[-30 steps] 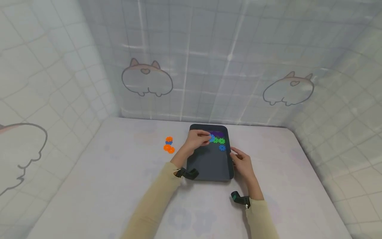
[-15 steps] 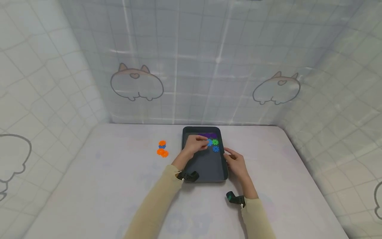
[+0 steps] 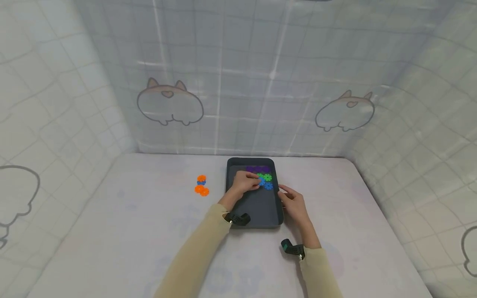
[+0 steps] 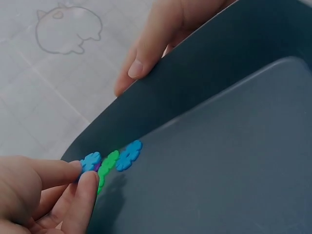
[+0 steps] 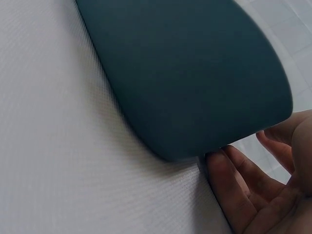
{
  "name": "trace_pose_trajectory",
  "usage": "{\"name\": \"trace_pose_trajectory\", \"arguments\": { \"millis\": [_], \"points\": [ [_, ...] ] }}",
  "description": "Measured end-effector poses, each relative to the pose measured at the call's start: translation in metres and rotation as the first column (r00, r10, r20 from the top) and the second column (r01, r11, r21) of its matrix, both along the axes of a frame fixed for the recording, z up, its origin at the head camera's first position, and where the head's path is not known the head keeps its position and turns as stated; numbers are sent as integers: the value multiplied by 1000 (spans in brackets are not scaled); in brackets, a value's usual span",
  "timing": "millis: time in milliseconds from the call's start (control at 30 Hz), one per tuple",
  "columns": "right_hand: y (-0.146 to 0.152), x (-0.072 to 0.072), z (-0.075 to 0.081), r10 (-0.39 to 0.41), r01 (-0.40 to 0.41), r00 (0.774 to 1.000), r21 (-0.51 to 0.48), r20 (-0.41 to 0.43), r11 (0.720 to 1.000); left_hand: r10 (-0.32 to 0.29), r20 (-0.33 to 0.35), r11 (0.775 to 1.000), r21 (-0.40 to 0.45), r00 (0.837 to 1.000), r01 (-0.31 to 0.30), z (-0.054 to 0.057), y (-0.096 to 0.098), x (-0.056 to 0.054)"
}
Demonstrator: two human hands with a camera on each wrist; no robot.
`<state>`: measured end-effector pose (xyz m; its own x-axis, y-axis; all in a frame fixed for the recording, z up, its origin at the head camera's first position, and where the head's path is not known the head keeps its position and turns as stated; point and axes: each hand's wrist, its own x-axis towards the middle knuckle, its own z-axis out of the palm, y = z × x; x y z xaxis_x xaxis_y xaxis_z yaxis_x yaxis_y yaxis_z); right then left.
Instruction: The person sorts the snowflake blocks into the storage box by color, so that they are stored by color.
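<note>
My left hand [image 3: 244, 183] pinches a light-blue snowflake disc [image 4: 90, 161] between thumb and fingers, over the dark grey tray [image 3: 257, 213]. Just beyond the held disc are green snowflake discs [image 3: 267, 177], and another blue disc [image 3: 268, 186] is to its right. Purple discs [image 3: 258, 169] lie in a row near the tray's far end, mostly hidden in the left wrist view. My right hand [image 3: 294, 205] is at the tray's right side, its fingertips against the outside of the wall [image 5: 195, 87] and none over the rim.
Left of the tray on the white tabletop [image 3: 149, 231] lie several orange discs [image 3: 199, 189] with a blue disc [image 3: 201, 183] among them. A pale tiled wall covering [image 3: 238, 82] with animal drawings stands behind the table and along both sides.
My left hand has drawn the blue disc slightly nearer to me, uncovering green discs behind it. The right hand stays by the tray wall. The head view has shifted a little.
</note>
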<state>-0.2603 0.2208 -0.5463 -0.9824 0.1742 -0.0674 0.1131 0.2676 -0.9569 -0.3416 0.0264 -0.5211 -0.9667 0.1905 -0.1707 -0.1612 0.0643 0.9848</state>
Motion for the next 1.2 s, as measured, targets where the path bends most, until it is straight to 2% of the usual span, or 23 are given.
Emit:
{"name": "trace_pose_trajectory", "arguments": {
  "millis": [400, 567, 967, 1200],
  "points": [
    [4, 3, 5, 6, -6, 1000, -2, 20, 1000, -13, 2, 999, -43, 1000, 13, -2, 2, 1],
    [2, 1, 6, 12, -12, 1000, 13, 20, 1000, 9, 9, 999, -53, 1000, -8, -3, 1, 1],
    [1, -1, 7, 7, -7, 1000, 11, 23, 1000, 50, -34, 995, -90, 998, -52, -6, 3, 1],
    [0, -3, 7, -1, 0, 999, 20, 40, 1000, 93, -54, 985, -138, 994, -99, -9, 4, -1]
  ]
}}
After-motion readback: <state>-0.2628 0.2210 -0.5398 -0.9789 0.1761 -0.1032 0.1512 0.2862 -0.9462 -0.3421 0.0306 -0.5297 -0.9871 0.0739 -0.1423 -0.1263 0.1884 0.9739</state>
